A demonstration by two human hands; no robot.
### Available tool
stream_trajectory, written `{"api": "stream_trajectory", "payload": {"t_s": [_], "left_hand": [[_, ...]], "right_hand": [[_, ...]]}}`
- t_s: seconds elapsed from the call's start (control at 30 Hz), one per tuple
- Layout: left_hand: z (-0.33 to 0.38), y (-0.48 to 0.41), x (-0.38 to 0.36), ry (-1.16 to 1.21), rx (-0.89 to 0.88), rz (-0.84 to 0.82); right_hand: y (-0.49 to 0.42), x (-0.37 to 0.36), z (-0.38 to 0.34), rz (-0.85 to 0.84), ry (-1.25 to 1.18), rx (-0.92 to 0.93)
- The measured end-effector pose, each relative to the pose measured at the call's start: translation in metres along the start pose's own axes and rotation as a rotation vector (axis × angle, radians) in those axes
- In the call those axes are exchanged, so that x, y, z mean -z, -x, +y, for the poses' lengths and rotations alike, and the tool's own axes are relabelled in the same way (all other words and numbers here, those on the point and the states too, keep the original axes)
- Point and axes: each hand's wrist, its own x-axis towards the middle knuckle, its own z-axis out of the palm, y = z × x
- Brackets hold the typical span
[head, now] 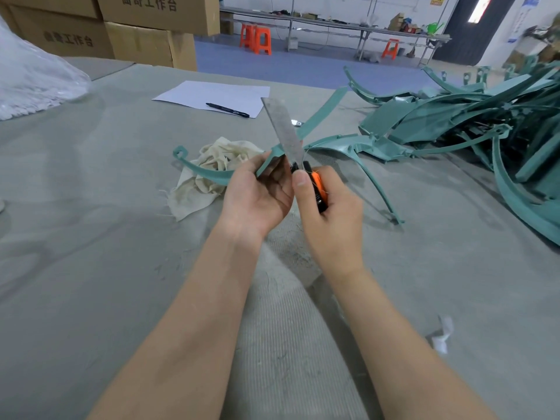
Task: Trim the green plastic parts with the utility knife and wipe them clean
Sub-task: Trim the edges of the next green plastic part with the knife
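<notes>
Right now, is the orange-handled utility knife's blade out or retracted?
Out. The long grey metal blade projects well beyond the orange-and-black utility knife handle gripped by the right hand, pointing up and away.

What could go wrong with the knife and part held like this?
The utility knife in the right hand has its blade run far out; side load might snap it. The left hand grips the green part right beside the blade, so a slip could cut its fingers.

Both forearms reach forward, left hand [257, 192] gripping a green part [206, 174], right hand [330, 213] gripping the utility knife [285, 131].
</notes>
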Motion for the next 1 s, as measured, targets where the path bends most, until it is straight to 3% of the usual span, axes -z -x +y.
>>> {"api": "stream_trajectory", "payload": {"t_s": [0.17,0.33,0.47,0.7,0.9,1.0], "left_hand": [[-0.001,0.0,-0.002,0.005,0.0,-0.031],[-0.003,0.007,0.001,0.039,-0.021,-0.124],[0.007,0.002,0.0,0.078,-0.013,-0.038],[0.005,0.01,0.0,-0.009,0.099,-0.143],[0.005,0.005,0.003,0.022,0.116,-0.148],[0.005,-0.002,0.005,0.049,0.078,-0.086]], "right_hand": [[0.0,0.001,-0.001,-0.042,-0.042,0.004],[0.006,-0.004,-0.006,-0.174,0.016,0.121],[-0.003,0.003,-0.003,-0.054,-0.12,0.001],[-0.015,0.012,0.002,0.166,-0.205,-0.169],[-0.011,0.009,-0.001,0.123,-0.185,-0.171],[-0.002,0.002,-0.006,0.019,-0.081,-0.067]]}}
